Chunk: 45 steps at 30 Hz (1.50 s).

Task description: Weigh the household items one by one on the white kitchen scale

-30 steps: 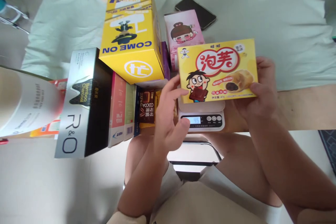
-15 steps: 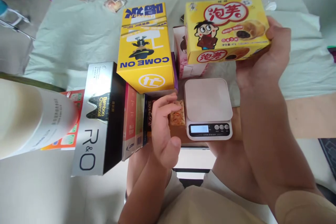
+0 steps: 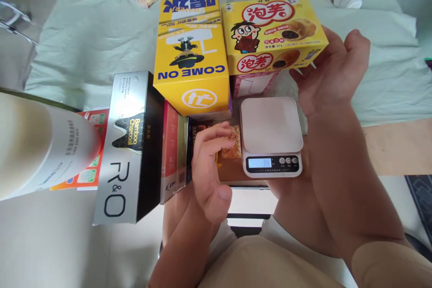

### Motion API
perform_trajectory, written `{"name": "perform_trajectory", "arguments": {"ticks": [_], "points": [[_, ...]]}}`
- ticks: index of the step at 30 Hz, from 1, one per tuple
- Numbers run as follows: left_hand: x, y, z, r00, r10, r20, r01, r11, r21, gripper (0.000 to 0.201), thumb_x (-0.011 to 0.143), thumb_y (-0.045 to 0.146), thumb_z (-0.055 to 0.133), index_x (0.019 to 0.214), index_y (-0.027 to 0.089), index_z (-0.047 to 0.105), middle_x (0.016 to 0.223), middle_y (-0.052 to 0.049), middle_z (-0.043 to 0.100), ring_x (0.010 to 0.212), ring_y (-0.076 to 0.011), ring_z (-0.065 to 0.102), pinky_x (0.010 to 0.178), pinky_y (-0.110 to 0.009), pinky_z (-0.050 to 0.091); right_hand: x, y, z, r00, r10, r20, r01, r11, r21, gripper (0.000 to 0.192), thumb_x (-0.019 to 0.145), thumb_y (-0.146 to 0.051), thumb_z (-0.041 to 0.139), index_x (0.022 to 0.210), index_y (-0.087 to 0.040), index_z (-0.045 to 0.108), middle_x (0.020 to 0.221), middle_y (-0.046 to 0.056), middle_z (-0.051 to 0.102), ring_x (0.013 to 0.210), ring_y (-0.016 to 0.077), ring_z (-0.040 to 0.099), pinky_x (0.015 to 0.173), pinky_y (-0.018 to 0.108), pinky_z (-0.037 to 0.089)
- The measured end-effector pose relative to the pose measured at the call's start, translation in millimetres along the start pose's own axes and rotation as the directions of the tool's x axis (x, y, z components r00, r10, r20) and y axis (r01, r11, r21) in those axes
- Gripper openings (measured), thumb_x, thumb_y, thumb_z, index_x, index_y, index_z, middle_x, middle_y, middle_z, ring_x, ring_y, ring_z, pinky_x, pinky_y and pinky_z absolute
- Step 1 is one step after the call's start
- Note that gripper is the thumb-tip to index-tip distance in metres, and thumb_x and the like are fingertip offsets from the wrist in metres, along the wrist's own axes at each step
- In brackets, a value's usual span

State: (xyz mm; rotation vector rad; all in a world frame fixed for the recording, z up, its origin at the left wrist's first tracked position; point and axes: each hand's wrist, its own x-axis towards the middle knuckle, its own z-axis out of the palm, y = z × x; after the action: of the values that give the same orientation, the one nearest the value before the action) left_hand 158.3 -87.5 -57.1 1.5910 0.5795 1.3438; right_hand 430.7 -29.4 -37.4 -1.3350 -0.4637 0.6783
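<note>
Puff box [image 3: 273,31], the yellow one with the cartoon boy on it, is up behind the little white scale [image 3: 271,137]. It sits on top of a pink box [image 3: 254,84], close beside the big yellow "COME ON" box [image 3: 192,72]. I cannot tell if all its weight is on the pink box.

The right hand [image 3: 329,76] is at the puff box's right end. Its fingers [image 3: 312,60] are spread open and slip under the bottom corner, and the thumb sticks up, away from the box. It looks like a loose touch, not a tight grip.

To do this well, I think the hand should keep the box flat and sit it square on the pink box so it does not tip off toward the scale. A slow, soft let-go would be best, because the pink box is smaller than the puff box.

The left hand [image 3: 209,166] holds nothing. It is to the left of the scale, with its fingers [image 3: 216,137] bent loosely. The fingertips rest by a small snack packet [image 3: 231,141] lying just beside the scale. The scale's plate is bare and its screen is lit, but the number is too blurry for me to read.

Left of the scale, more boxes stand in a row on the tabletop [image 3: 394,146].
</note>
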Motion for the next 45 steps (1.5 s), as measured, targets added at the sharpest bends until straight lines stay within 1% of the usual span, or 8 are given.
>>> {"name": "perform_trajectory", "arguments": {"ticks": [7,17,19,23,26,29,40,45], "points": [[0.8,-6.6,4.3,0.999,0.029,0.024,-0.030,0.999,0.037,0.061,0.098,0.075,0.048,0.123,0.023,0.067,0.121,-0.010,0.063,0.125,-0.0277,0.063,0.115,-0.050,0.051,-14.2,-7.1,-23.7,0.983,-0.138,-0.120,0.132,0.989,-0.060,0.054,0.086,-0.052,0.027,0.118,-0.023,0.060,0.144,0.009,0.061,0.128,0.0249,0.064,0.088,0.040,0.044],[2.1,-18.3,9.4,0.999,0.043,-0.017,-0.044,0.999,-0.015,0.048,0.102,0.062,0.046,0.118,0.023,0.069,0.120,-0.009,0.066,0.120,-0.0261,0.064,0.112,-0.044,0.049,-56.2,-6.3,-38.2,0.902,-0.407,-0.141,0.381,0.907,-0.182,0.039,0.089,-0.050,0.028,0.098,-0.023,0.055,0.114,0.010,0.064,0.096,0.0189,0.065,0.076,0.036,0.044],[2.1,-17.0,8.9,0.998,0.025,-0.065,-0.027,0.999,-0.030,0.045,0.102,0.058,0.047,0.115,0.023,0.070,0.116,-0.008,0.067,0.117,-0.0255,0.065,0.107,-0.042,0.050,-77.4,-1.9,-30.9,0.866,-0.501,-0.012,0.478,0.834,-0.277,0.025,0.091,-0.042,0.041,0.094,-0.024,0.058,0.098,0.007,0.064,0.089,0.0182,0.062,0.078,0.037,0.046],[-0.1,-12.7,4.9,0.995,-0.070,-0.078,0.069,0.997,-0.014,0.042,0.103,0.055,0.048,0.115,0.022,0.071,0.112,-0.008,0.067,0.112,-0.0239,0.065,0.103,-0.039,0.050,-124.5,11.9,-11.2,0.701,-0.487,0.520,0.703,0.592,-0.394,0.011,0.088,-0.035,0.064,0.091,-0.025,0.068,0.094,0.004,0.071,0.093,0.0217,0.065,0.089,0.042,0.050],[-2.6,-11.6,1.0,0.993,-0.098,-0.064,0.098,0.995,-0.006,0.044,0.103,0.057,0.047,0.118,0.023,0.070,0.114,-0.008,0.068,0.109,-0.0239,0.065,0.099,-0.040,0.051,-143.5,21.2,-1.3,0.565,-0.271,0.779,0.813,0.342,-0.471,0.035,0.087,-0.036,0.069,0.120,-0.024,0.070,0.124,0.010,0.073,0.122,0.0311,0.063,0.105,0.050,0.047],[-3.5,-14.3,-1.7,0.995,-0.076,-0.068,0.076,0.997,-0.010,0.043,0.101,0.060,0.050,0.117,0.026,0.071,0.114,-0.008,0.070,0.108,-0.0249,0.067,0.096,-0.042,0.053,-145.7,25.1,1.7,0.505,-0.074,0.860,0.856,0.174,-0.487,0.064,0.088,-0.044,0.069,0.147,-0.022,0.057,0.148,0.016,0.062,0.145,0.0398,0.047,0.120,0.060,0.036],[0.8,-16.0,-6.3,0.994,-0.050,-0.095,0.046,0.998,-0.047,0.048,0.100,0.062,0.050,0.117,0.023,0.072,0.112,-0.009,0.072,0.106,-0.0241,0.069,0.093,-0.040,0.056,-136.4,30.1,5.7,0.501,0.047,0.864,0.838,0.220,-0.499,0.082,0.078,-0.039,0.077,0.154,-0.027,0.049,0.141,0.013,0.067,0.150,0.0421,0.043,0.129,0.067,0.024],[4.4,-6.2,-4.0,0.985,0.000,-0.174,-0.017,0.995,-0.093,0.042,0.099,0.060,0.052,0.106,0.024,0.073,0.104,-0.007,0.071,0.101,-0.0245,0.069,0.089,-0.043,0.056,-141.8,19.4,8.0,0.501,-0.043,0.864,0.828,0.314,-0.465,0.076,0.074,-0.039,0.075,0.146,-0.026,0.054,0.140,0.011,0.068,0.131,0.0365,0.060,0.124,0.063,0.036]]}}
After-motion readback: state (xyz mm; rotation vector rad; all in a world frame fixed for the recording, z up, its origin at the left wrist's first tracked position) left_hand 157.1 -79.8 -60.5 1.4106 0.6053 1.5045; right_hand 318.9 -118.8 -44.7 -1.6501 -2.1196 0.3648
